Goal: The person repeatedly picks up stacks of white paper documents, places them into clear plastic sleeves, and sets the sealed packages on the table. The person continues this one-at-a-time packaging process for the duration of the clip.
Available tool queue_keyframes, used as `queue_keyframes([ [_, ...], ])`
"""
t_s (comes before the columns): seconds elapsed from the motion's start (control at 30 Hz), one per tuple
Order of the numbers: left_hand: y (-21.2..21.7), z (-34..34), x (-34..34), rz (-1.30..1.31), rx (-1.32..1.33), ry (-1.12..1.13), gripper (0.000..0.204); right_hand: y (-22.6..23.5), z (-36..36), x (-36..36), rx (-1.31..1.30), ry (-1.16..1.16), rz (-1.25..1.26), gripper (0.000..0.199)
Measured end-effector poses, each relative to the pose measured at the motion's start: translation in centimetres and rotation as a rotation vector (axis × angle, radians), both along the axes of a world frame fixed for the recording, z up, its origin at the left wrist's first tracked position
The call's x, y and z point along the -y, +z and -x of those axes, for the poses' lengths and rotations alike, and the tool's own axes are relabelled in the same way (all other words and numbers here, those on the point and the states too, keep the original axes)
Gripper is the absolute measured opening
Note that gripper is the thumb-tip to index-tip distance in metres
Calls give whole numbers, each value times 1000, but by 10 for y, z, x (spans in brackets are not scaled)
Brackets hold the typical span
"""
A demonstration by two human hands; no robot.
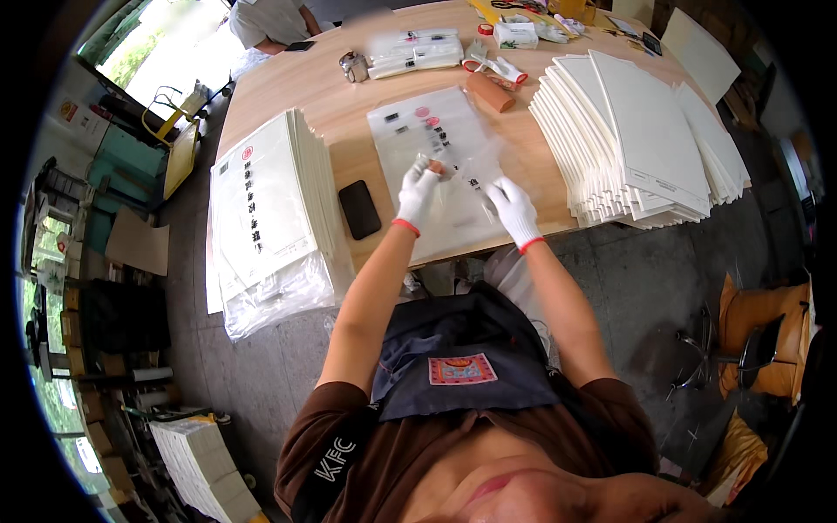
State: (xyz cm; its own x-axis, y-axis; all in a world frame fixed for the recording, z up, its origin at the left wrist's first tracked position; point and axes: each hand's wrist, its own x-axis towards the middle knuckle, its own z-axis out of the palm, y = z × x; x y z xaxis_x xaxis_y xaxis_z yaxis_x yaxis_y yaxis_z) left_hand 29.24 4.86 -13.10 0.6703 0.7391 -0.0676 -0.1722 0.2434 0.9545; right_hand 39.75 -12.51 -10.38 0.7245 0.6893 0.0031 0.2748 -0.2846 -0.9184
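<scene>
In front of me a stack of clear printed plastic bags point(397, 144) lies flat on the wooden table point(349, 96). Both my hands wear white knit gloves with red cuffs. Over the stack, my left hand point(417, 193) is closed, with a bare fingertip showing, and pinches clear plastic. My right hand point(514, 209) is closed on the same thin plastic bag point(466, 187) at its right side; the bag's outline is blurred and hard to make out. A dark phone point(359, 209) lies left of my left hand.
At the left stands a tall stack of white printed envelopes point(261, 192), with plastic at its near end. Fanned white envelopes point(654, 139) are piled at the right. Farther back are an orange-brown block point(490, 91), a metal jar point(353, 67) and bundled bags point(414, 52). Another person point(270, 22) sits beyond.
</scene>
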Motion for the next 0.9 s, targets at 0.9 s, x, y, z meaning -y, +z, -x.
queue_keyframes([
  [0.9, 31, 5, 103, -1039, -217, -167, 24, 58, -23, 109, 953, 142, -49, 18],
])
